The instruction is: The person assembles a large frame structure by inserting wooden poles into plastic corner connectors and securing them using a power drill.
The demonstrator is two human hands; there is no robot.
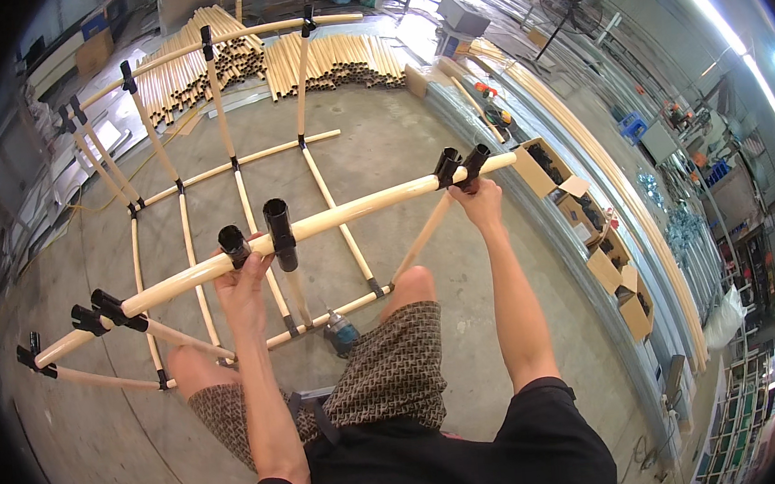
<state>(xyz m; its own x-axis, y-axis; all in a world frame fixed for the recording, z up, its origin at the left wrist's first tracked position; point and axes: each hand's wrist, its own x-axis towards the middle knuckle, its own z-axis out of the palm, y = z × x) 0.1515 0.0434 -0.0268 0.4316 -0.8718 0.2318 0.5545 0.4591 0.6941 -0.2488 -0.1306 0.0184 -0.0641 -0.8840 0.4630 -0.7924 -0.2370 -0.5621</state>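
A frame of cream pipes joined by black connectors stands on the concrete floor in front of me. Its near top pipe (358,210) runs across at chest height. My left hand (243,285) grips this pipe beside a black connector (234,245), with a second black connector (279,232) just to its right. My right hand (478,200) holds the pipe's right part under a pair of black connectors (460,165). The frame's far top pipe (244,35) and its upright pipes rise behind.
Stacks of cream pipes (328,63) lie on the floor at the back. A teal power drill (340,332) rests on the floor by my knees. Open cardboard boxes (603,257) line the right side beside long metal rails. A standing fan (569,0) is far right.
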